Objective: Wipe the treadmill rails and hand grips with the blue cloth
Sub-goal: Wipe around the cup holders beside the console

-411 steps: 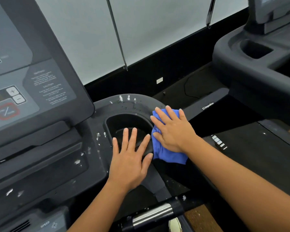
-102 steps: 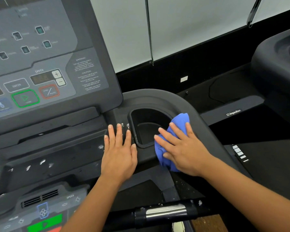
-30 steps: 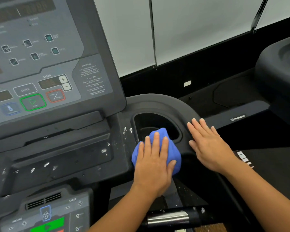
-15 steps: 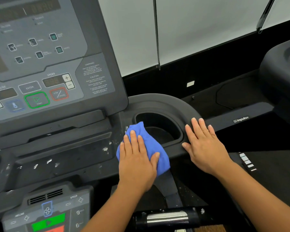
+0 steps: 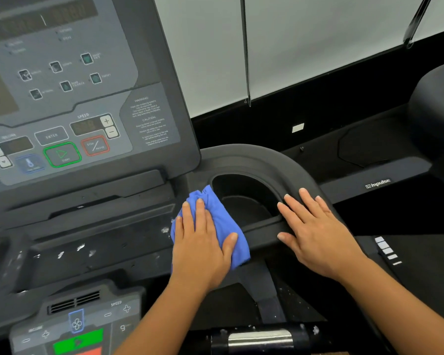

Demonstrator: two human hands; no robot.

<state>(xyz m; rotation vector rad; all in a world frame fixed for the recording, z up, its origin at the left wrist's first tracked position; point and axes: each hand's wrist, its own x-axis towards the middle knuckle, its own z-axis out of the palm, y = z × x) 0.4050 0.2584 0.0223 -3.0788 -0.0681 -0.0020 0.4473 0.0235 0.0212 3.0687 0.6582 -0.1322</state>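
Left hand: the left hand lies palm down, fingers straight and close together, thumb out to the side, pressing flat on the cloth without clutching it.
Blue cloth: one blue cloth, soft and bunched, sits under that hand at the left edge of the cup holder. A rumpled tip pokes out past the fingertips and a fold past the thumb, and the rest is hidden under the palm.
Right hand: the right hand is released and flat, fingers slightly spread, resting bare on the cup holder's right rim where it meets the curved rail.
Cup holder: one deep, D-shaped recess in matte black plastic. Its floor is too dark to read.
Curved rail: one broad, smooth black band arching round the far side of the recess.
Hand grip: one black bar with a single brushed-metal plate at the bottom edge, both ends cut off or covered by the forearms.
Tray: the console tray left of the cloth carries several white flecks.
Console panel: one grey tilted console panel with a green-ringed start key and a red-ringed stop key. The small print is blurred.
Lower keypad: one lower keypad, cropped by the frame's bottom edge.
Cords: two thin cords hang against the pale blind behind.
Neighbouring machine: one neighbouring machine, dark and rounded, is cut off at the right.
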